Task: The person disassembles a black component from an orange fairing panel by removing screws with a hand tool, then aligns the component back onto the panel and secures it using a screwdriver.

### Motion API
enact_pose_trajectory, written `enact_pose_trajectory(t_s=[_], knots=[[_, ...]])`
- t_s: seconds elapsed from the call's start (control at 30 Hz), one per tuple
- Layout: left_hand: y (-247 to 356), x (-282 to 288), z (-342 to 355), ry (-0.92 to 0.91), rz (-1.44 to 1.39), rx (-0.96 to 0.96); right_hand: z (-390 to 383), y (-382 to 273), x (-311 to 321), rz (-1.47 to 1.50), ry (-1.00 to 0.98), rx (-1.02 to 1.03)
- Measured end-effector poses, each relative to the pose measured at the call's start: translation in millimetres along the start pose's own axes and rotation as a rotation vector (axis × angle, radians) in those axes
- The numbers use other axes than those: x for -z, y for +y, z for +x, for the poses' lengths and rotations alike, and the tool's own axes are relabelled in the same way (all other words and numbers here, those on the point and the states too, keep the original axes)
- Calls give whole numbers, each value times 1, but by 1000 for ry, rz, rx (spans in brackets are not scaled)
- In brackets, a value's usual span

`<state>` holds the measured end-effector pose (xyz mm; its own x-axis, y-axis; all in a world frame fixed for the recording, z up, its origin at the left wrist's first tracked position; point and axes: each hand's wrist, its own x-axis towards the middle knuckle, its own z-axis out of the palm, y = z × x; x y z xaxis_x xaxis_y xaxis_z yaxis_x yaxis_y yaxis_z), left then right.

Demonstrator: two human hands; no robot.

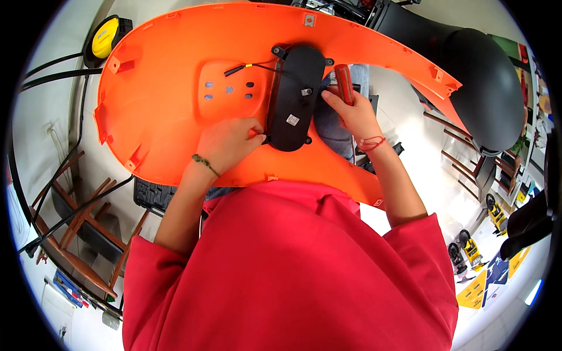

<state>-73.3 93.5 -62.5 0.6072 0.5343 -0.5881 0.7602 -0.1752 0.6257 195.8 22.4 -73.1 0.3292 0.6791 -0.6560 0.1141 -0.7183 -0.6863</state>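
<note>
Across my lap lies a large orange plastic body panel, its inner side up. A black oval lamp-like unit rests on it, with tabs at its corners. From the unit a thin black cable with a connector runs left over the panel. My left hand is pinched at the unit's lower left tab; whatever is between its fingertips is too small to make out. To the right of the unit, my right hand is closed around a red-handled screwdriver; I cannot see its shaft.
A black scooter seat stands at the far right. A yellow and black round device is at the upper left, with black cables below it. Wooden chairs stand at the left. Small yellow and black models are at the lower right.
</note>
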Motion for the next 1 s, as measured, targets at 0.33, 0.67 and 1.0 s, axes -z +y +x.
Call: enact_pose_trajectory(t_s=[0.33,0.67,1.0], knots=[[-1,2,-2,16,-55,2,18,14,-5,290,-300,-200],[6,4,8,39,-237,45,16,10,-11,211,-268,-135],[32,23,61,427,-782,96,4,-10,-9,152,-254,-13]])
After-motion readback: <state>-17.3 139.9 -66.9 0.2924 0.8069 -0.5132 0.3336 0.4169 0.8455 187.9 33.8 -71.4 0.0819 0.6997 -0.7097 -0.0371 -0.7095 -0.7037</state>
